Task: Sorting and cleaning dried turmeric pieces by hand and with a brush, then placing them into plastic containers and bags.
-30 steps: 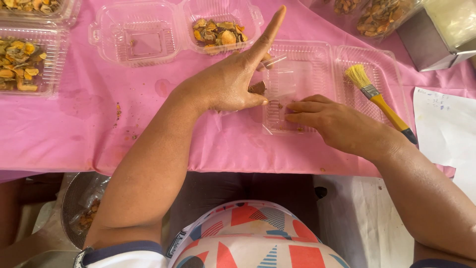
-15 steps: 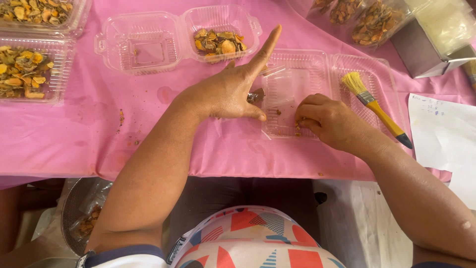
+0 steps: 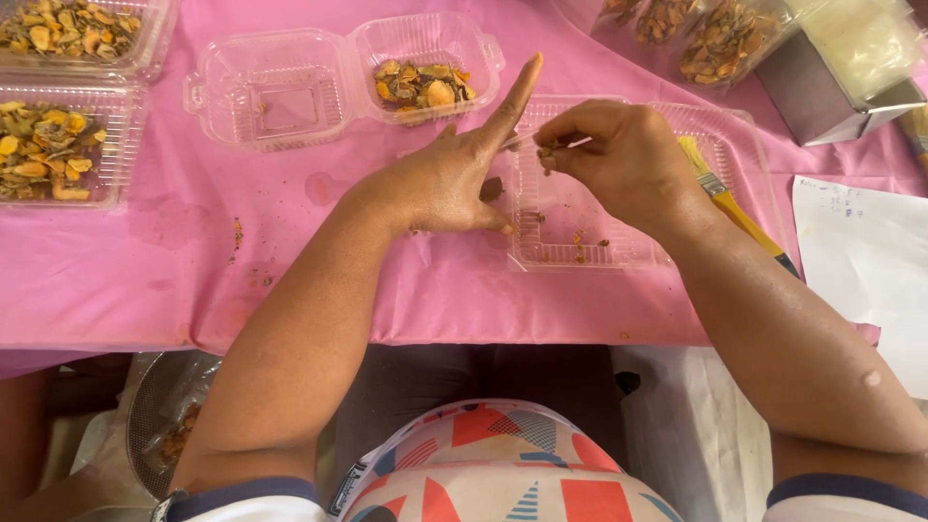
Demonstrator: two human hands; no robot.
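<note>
My left hand point(image 3: 445, 184) lies flat and open on the pink cloth point(image 3: 116, 261), one finger pointing to 1 o'clock, its edge against the clear tray point(image 3: 580, 253). My right hand point(image 3: 619, 159) hovers over the tray, fingertips pinched on a small bit point(image 3: 548, 150). A brush point(image 3: 720, 198) lies at 3 o'clock, half hidden by my wrist. An open box point(image 3: 290, 97) with dried pieces sits at 11 o'clock.

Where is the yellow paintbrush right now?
In the head view, the yellow paintbrush lies right of centre, on the right edge of the clear tray, partly hidden behind the right hand.
</note>
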